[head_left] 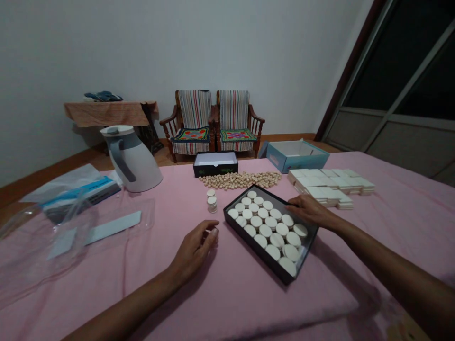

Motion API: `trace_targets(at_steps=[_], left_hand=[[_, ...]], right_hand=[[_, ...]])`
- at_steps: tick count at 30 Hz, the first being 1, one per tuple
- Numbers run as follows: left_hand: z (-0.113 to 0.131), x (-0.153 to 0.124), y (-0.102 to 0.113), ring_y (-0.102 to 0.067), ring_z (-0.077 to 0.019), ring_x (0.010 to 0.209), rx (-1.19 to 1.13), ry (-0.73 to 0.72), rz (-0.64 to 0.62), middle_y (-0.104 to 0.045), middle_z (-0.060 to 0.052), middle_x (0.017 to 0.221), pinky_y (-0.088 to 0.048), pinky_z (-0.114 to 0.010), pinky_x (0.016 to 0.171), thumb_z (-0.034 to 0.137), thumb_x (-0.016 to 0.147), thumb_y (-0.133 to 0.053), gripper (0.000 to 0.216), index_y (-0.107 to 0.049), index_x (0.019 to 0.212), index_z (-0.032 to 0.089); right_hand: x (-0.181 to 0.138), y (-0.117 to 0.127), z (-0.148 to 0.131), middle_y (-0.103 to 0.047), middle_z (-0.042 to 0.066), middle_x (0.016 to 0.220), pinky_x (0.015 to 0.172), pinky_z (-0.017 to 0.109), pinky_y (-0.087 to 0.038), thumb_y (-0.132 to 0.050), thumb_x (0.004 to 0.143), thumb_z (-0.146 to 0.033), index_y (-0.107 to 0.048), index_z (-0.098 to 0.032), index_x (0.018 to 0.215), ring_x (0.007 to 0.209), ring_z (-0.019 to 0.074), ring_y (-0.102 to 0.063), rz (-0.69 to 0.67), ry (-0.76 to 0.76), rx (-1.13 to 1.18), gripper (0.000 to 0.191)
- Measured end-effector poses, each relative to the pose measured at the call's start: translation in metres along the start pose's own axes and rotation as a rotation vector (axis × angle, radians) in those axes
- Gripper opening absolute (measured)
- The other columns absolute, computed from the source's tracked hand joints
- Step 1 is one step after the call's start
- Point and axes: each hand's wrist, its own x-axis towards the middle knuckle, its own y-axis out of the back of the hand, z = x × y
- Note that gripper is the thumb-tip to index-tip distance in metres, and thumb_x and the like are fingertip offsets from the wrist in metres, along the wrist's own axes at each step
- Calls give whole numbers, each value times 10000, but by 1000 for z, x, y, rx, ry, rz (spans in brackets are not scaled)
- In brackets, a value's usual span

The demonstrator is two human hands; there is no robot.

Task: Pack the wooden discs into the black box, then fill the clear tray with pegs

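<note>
Presently, the right hand [307,208] grips the far-right rim of the tray [263,255], right of the frame's centre. Stacked discs [265,230] fill most of the tray. The left hand [195,244], lower centre, is unloaded: fingers curled, thumb narrowly apart. Loose stacks [212,201] stand just beyond it, below the beads [241,180].

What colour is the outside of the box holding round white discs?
The box is black outside; the head view, the only one, shows it.
</note>
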Motion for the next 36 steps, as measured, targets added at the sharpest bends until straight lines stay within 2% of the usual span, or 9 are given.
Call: trace_targets(at_steps=[4, 8, 15, 21, 23, 25, 28, 33, 36], left_hand=[[5, 4, -31, -654, -197, 840, -7, -42, -169, -676, -114, 1009, -534, -323, 750, 450, 899, -433, 411, -588, 1142, 157], [11, 7, -52, -635, -206, 921, -51, -83, -217, -627, -148, 1163, -522, -347, 808, 415, 884, -494, 504, -451, 1321, 169], [7, 14, -56, -578, -244, 1046, -221, 65, -75, -553, -157, 1207, -495, -417, 872, 435, 866, -502, 683, -254, 1453, 187], [-2, 32, -51, -569, -253, 1016, -251, 114, 66, -533, -144, 1150, -510, -421, 834, 453, 841, -533, 744, -235, 1465, 179], [-1, 31, -51, -559, -260, 1062, -272, 138, 72, -498, -159, 1227, -499, -437, 870, 448, 847, -528, 776, -163, 1485, 197], [2, 23, -54, -522, -274, 1155, -300, 145, 53, -424, -170, 1356, -472, -461, 933, 443, 854, -525, 799, -97, 1496, 232], [9, 6, -61, -386, -283, 1325, -320, 131, -29, -289, -139, 1506, -392, -478, 1047, 457, 876, -499, 754, -110, 1494, 269], [14, -5, -71, -189, -259, 1436, -323, 93, -126, -106, -99, 1584, -298, -465, 1130, 482, 899, -444, 745, -86, 1504, 234], [14, 6, -68, -133, -269, 1448, -310, 71, -78, -67, -86, 1589, -285, -474, 1137, 486, 887, -464, 755, -121, 1502, 214]], right_hand=[[-1, 2, 8, -592, 59, 583, 529, 266, -277, -421, 804, -274, -563, -170, 557, 583, 168, -540, 124, -268, -73, 303], [-5, -4, -6, -626, 91, 589, 519, 270, -292, -420, 778, -239, -590, -166, 539, 576, 181, -572, 136, -378, -67, 302], [-24, -29, -45, -660, 120, 647, 521, 271, -281, -415, 836, -304, -584, -157, 591, 603, 187, -597, 151, -328, -1, 332], [-45, -38, -74, -631, 71, 598, 547, 269, -320, -299, 936, -441, -553, -189, 578, 564, 167, -569, 147, -150, 116, 506], [-38, -29, -67, -596, 38, 551, 543, 263, -336, -313, 934, -470, -544, -197, 568, 527, 154, -542, 236, -120, 171, 512], [-19, -18, -48, -601, 30, 582, 555, 263, -362, -355, 920, -434, -567, -197, 623, 551, 156, -545, 496, -131, 198, 435], [20, -10, -12, -676, 114, 956, 741, 316, -440, -391, 880, -359, -635, -158, 957, 905, 229, -597, 818, -94, 163, 326], [55, -26, 15, -690, 125, 949, 747, 330, -450, -398, 862, -314, -650, -152, 1023, 883, 244, -617, 586, -255, 98, 340], [46, -37, 13, -692, 123, 954, 746, 328, -446, -404, 861, -318, -654, -148, 1045, 885, 249, -622, 589, -277, 40, 354]])
